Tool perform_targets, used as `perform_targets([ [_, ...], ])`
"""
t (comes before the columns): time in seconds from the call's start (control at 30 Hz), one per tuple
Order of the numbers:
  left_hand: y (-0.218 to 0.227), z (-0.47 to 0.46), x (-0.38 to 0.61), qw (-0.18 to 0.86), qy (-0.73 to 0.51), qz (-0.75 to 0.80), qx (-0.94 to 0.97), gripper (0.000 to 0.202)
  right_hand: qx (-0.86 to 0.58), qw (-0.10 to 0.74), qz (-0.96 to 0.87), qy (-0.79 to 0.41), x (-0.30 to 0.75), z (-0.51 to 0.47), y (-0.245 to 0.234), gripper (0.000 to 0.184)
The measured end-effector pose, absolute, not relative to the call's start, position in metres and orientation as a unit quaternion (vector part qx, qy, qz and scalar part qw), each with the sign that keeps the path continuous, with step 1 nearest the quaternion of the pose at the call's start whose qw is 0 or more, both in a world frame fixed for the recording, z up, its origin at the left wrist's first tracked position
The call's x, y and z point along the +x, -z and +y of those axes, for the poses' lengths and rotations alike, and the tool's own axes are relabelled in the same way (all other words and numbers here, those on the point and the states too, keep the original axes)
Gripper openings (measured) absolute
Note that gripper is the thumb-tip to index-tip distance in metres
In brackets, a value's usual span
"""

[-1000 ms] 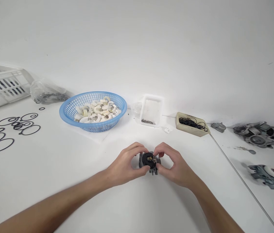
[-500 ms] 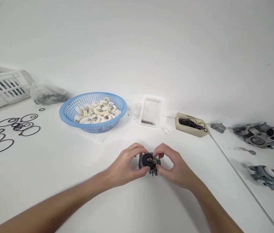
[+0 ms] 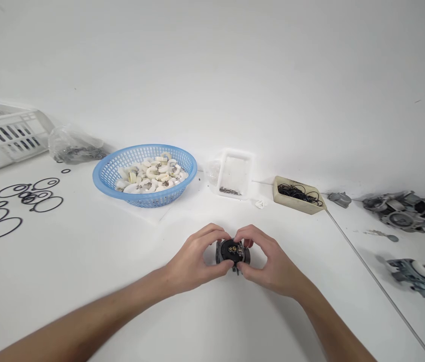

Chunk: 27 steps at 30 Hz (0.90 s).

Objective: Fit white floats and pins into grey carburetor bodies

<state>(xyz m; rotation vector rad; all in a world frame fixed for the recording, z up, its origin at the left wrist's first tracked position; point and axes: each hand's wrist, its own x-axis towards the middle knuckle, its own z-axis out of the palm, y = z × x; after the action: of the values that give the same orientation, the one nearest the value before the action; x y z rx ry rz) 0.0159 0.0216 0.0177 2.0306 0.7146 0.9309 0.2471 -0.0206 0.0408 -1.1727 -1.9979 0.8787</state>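
Observation:
A small grey metal carburetor body (image 3: 231, 252) with a dark round face and brass parts sits low over the white table (image 3: 84, 261), just in front of me. My left hand (image 3: 193, 259) grips its left side with thumb and fingers. My right hand (image 3: 269, 261) grips its right side, with the fingertips curled over the top of the dark face. Both thumbs press at the lower front of the part.
A blue basket (image 3: 145, 173) of white curved parts stands behind. Right of it are a clear tray (image 3: 235, 173) of small pins and a beige tray (image 3: 297, 193) of black rings. Black O-rings (image 3: 16, 206) lie at left, grey castings (image 3: 408, 211) at right, a white crate (image 3: 9, 133) far left.
My right fingers have closed in over the top of the part, and both hands have shifted slightly lower. The part stays in both hands.

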Motion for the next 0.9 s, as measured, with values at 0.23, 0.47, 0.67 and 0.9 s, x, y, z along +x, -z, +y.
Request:
perform_targets([
  [0.23,-0.0194,0.0220,0.0164,0.390,-0.365,0.281,0.797,0.036,-0.460,0.332,-0.762,-0.314,0.2466,-0.0206,-0.0376,0.038],
  [0.47,-0.0175,0.0225,0.0161,0.388,-0.367,0.277,0.799,0.038,-0.469,0.332,-0.761,-0.300,0.2467,-0.0212,-0.0375,0.037],
  [0.67,-0.0185,0.0226,0.0166,0.384,-0.370,0.280,0.798,0.037,-0.441,0.348,-0.769,-0.305,0.2465,-0.0210,-0.0386,0.032],
  [0.9,-0.0181,0.0223,0.0165,0.385,-0.370,0.280,0.798,0.035,-0.438,0.348,-0.770,-0.309,0.2496,-0.0202,-0.0376,0.027],
])
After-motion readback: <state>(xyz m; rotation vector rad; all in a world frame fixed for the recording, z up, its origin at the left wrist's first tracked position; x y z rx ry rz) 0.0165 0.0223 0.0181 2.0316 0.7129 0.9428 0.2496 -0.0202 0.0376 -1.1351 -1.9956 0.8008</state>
